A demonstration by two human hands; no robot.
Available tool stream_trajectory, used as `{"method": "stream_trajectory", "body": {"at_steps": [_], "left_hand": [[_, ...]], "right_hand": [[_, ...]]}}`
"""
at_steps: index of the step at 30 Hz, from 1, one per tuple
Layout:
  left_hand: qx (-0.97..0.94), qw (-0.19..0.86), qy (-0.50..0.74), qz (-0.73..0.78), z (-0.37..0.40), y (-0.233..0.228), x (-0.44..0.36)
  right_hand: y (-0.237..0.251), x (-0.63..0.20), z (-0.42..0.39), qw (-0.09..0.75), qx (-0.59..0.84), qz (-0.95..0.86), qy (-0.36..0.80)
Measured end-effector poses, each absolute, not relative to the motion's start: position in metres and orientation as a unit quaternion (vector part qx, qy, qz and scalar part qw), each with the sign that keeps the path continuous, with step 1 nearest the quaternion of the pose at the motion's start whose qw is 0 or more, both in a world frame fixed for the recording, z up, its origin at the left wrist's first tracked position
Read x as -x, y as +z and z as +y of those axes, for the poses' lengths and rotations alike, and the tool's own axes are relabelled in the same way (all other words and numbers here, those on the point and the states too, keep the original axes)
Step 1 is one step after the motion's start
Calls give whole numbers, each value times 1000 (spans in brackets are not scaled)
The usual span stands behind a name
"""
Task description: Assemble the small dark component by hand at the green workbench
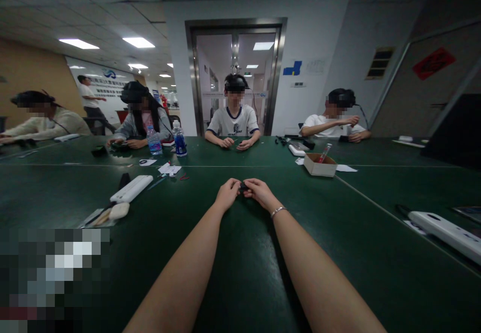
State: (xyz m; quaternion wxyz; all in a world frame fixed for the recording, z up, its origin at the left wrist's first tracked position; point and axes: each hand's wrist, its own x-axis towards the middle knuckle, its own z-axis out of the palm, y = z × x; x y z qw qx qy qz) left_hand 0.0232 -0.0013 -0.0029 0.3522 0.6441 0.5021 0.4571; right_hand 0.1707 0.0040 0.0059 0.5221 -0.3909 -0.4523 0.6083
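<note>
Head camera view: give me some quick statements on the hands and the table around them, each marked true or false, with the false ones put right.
1. The left hand and the right hand both have their fingers on a small black object. True.
2. The silver bracelet is on the left wrist. False: it is on the right one.
3. The open box stands beyond the hands, to their right. True.
4. The blue-wrapped bottle lies on its side. False: it stands upright.
5. The tabletop is green. True.
</note>
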Motion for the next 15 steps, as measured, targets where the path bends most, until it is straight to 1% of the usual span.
{"method": "stream_trajectory", "body": {"at_steps": [7, 15], "left_hand": [[-656, 333, 461, 497, 3, -8, -22], [-646, 351, 454, 504, -1, -3, -22]], "right_hand": [[6, -170, 4, 522, 388, -456, 608], [7, -170, 3, 522, 386, -455, 610]]}}
